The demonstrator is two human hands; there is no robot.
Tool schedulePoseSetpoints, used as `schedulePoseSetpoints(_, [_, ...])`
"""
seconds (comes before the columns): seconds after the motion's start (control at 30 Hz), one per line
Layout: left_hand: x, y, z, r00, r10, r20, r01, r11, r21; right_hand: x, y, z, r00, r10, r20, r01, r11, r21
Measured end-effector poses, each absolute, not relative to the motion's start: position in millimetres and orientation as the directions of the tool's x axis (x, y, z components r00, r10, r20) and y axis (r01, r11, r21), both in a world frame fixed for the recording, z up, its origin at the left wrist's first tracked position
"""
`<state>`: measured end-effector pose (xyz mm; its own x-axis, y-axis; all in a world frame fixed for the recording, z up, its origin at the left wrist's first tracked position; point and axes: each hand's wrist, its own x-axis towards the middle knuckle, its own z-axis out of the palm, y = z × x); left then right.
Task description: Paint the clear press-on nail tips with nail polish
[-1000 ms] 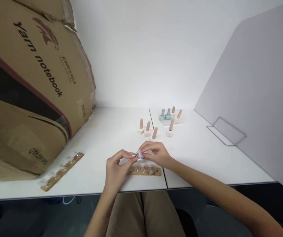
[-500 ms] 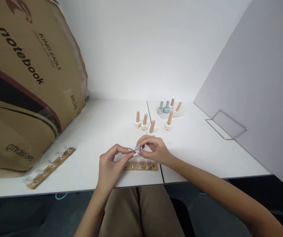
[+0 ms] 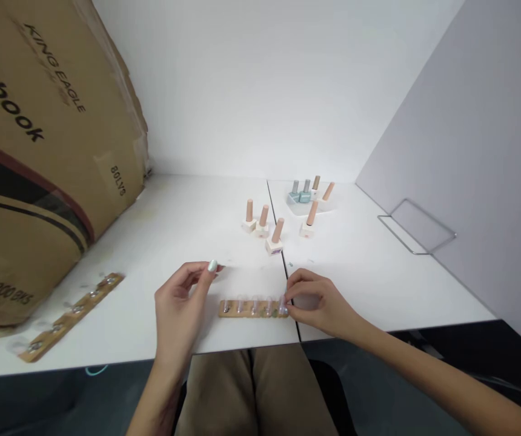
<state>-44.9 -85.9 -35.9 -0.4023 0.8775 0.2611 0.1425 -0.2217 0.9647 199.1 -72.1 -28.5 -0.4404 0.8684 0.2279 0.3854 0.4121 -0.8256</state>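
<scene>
A short wooden strip (image 3: 251,309) with several small clear nail-tip stands lies near the front edge of the white table (image 3: 188,236). My right hand (image 3: 321,301) rests at the strip's right end, its fingertips pinched on the last small clear piece (image 3: 283,306) there. My left hand (image 3: 179,303) hovers just left of the strip with fingers loosely curled and apart, holding nothing; one nail is painted pale green.
A second, longer wooden strip (image 3: 72,312) lies at the front left. A big cardboard box (image 3: 37,151) leans over the table's left side. Nail polish bottles (image 3: 263,224) stand mid-table, more on a tray (image 3: 321,208) behind. A wire stand (image 3: 417,227) sits by the grey partition (image 3: 483,157).
The two hands held a small clear piece together above the strip; now they have parted. My right hand has lowered the piece to the strip's right end and my left hand has drawn away left.
</scene>
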Motion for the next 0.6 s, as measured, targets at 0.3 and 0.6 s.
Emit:
schedulePoseSetpoints(0.3, [-49.9, -82.0, -38.5, -0.234, 0.955, 0.184, 0.224, -0.131, 0.966, 204.3, -69.1, -34.6, -0.454, 0.881, 0.135, 0.465, 0.363, -0.807])
schedulePoseSetpoints(0.6, [-49.0, -82.3, -35.5, -0.213, 0.968, 0.135, 0.179, -0.097, 0.979, 202.0, -72.8, -30.6, -0.523, 0.835, 0.171, 0.542, 0.481, -0.689])
